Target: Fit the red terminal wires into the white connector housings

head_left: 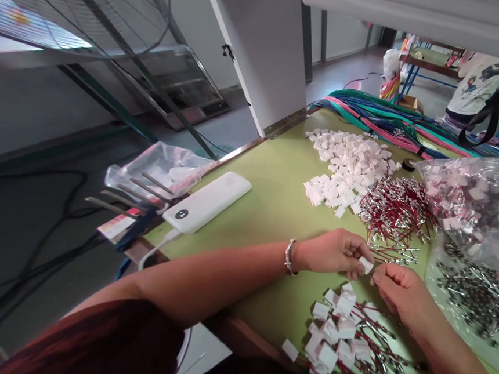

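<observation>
My left hand reaches across the table with a small white plastic connector housing pinched between thumb and fingers. Close beside it, the thumb and fingertips of my right hand are pressed together; what they hold is too small to make out. Just beyond both hands, several short red wires with metal terminals lie in a row before a larger heap of such wires. Nearer to my body is a pile of white housings with red wires attached.
Loose white housings are heaped at the back. On the right sit a clear bag of parts and dark terminal leads on plastic. Long coloured wire bundles line the far edge. A white power bank with a cable lies left.
</observation>
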A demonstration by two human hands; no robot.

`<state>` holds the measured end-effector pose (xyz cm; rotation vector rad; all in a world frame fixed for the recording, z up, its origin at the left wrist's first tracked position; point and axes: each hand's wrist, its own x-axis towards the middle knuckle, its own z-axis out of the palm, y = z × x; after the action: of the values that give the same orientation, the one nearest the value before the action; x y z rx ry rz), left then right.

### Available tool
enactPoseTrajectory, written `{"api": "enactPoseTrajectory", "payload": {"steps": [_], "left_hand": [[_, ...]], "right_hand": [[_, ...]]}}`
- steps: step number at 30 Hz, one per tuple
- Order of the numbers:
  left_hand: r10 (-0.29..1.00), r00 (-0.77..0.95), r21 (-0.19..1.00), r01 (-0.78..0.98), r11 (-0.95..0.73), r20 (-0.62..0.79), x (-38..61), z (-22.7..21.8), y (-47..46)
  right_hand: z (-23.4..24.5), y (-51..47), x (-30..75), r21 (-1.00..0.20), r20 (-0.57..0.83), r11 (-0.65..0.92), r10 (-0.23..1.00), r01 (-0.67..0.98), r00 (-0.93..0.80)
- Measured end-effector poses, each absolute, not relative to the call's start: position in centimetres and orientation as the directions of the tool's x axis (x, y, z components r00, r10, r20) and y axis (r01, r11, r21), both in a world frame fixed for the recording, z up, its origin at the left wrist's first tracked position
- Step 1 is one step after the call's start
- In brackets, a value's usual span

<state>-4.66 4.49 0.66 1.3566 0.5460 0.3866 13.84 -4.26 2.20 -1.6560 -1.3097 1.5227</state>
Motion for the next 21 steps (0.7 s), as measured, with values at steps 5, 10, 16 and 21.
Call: {"api": "enactPoseTrajectory", "payload": {"steps": [5,10,16,21], "left_hand": [[0.537,0.805,0.943,0.082,0.322,-0.253,-3.8,-0.2,3.8],[0.68,0.732,0.904,0.314,-0.29,-0.036,-4.6,2.1,4.8],[0.89,0.454,0.288,0.846,-0.448,0.05,-6.0,2.0,8.1],[0.877,0.48,0.254,0.845,-0.471,0.03,-5.9,0.9,9.0]], "right_hand": [[2.2,-4.2,13.7,-0.85,-0.259,-0.168,0.959,0.5,-0.118],[2.2,-4.4,13.6,-0.805,-0.138,-0.037,0.982,0.593,-0.126],[2.1,-4.8,14.0,-0.613,-0.024,0.249,0.943,0.75,-0.332],[0.5,-3.1,15.6,-0.255,0.207,0.278,0.951,0.926,-0.229]]}}
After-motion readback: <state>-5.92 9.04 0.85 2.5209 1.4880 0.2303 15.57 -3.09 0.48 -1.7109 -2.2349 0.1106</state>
